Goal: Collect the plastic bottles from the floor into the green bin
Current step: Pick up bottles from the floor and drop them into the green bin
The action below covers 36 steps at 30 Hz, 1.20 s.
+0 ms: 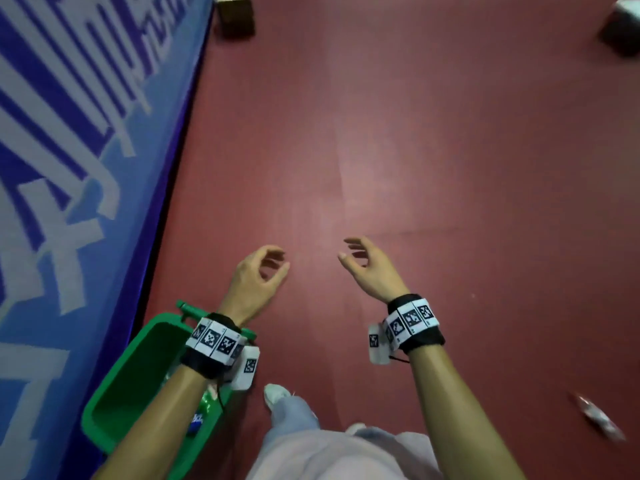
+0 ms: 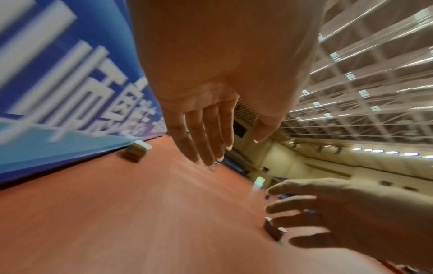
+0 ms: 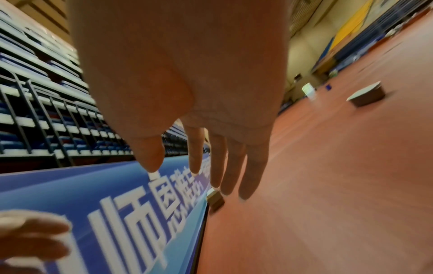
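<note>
Red floor: wide, runs under both hands.
Blue banner: along floor's left edge, white lettering.
Green bin: beside banner, under left forearm; bottles inside, partly hidden.
Left hand: grip loosely curled, holding nothing, above floor just past bin.
Right hand: grip relaxed, holding nothing, well apart from bin.
Blurred item: on floor, lower right; cannot tell what.

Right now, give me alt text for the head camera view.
Two empty hands, left hand and right hand, reach out over a red floor. A green bin with bottles inside stands lower left beside a blue banner.
</note>
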Tool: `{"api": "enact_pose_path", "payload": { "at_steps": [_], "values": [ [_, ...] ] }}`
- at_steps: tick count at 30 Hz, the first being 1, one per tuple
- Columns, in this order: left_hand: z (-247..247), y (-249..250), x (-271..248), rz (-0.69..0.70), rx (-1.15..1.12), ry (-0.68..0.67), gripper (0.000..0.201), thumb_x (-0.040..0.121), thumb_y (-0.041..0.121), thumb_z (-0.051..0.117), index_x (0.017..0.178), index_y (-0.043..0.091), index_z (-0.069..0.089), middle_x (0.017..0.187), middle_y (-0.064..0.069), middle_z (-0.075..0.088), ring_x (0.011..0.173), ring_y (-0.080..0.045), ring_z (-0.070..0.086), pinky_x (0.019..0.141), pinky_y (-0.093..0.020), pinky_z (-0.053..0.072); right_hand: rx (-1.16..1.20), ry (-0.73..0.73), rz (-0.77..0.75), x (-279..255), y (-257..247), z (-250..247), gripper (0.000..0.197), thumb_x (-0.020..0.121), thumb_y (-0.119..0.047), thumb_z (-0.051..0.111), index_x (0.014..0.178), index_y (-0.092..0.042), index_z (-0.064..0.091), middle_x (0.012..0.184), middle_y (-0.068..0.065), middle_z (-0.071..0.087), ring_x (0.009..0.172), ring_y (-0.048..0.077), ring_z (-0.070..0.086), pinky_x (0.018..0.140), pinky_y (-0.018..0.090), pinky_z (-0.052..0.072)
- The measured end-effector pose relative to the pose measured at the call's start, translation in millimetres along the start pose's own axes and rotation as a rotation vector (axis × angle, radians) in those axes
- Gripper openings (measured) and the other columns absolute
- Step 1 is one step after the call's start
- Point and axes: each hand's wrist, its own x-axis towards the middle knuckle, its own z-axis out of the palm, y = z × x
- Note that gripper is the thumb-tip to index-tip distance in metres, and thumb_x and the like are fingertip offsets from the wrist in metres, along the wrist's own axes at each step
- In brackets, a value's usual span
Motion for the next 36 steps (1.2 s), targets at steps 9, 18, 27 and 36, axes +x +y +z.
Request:
{"api": "enact_pose_path", "payload": {
  "at_steps": [9,18,27,36],
  "values": [
    [185,203,18,0.397,-0.060,-0.239,0.020,0.096,0.030,0.068,0.113,0.021,0.066,0.110,0.011,0.070,0.098,-0.003,0.068,0.080,-0.030,0.059,0.052,0.486,0.077,-122,94,-206,0.042,0.096,-0.044,0.064,0.131,-0.022,0.058,0.130,-0.003,0.062,0.115,0.009,0.060,0.099,0.034,0.051],
    [400,331,29,0.605,-0.069,-0.664,0.026,0.095,0.028,0.069,0.119,0.021,0.062,0.110,0.014,0.069,0.098,-0.004,0.068,0.079,-0.031,0.059,0.140,0.911,0.396,-238,230,-342,0.037,0.094,-0.043,0.067,0.126,-0.025,0.060,0.124,-0.009,0.064,0.113,0.006,0.061,0.100,0.036,0.052],
    [645,466,59,0.857,0.036,-1.027,0.030,0.095,0.037,0.067,0.120,0.023,0.061,0.114,0.012,0.065,0.098,0.000,0.063,0.079,-0.022,0.055,0.193,1.148,0.775,-312,360,-495,0.039,0.093,-0.040,0.069,0.128,-0.023,0.059,0.126,-0.001,0.063,0.113,0.015,0.061,0.099,0.041,0.053],
    [873,590,51,1.266,0.330,-1.317,0.043,0.094,0.049,0.059,0.127,0.020,0.057,0.119,0.005,0.063,0.100,-0.009,0.061,0.084,-0.031,0.057,0.466,1.215,1.138,-396,443,-564,0.054,0.095,-0.042,0.067,0.140,-0.018,0.049,0.122,0.000,0.058,0.112,0.017,0.058,0.093,0.029,0.044]
  ]
}}
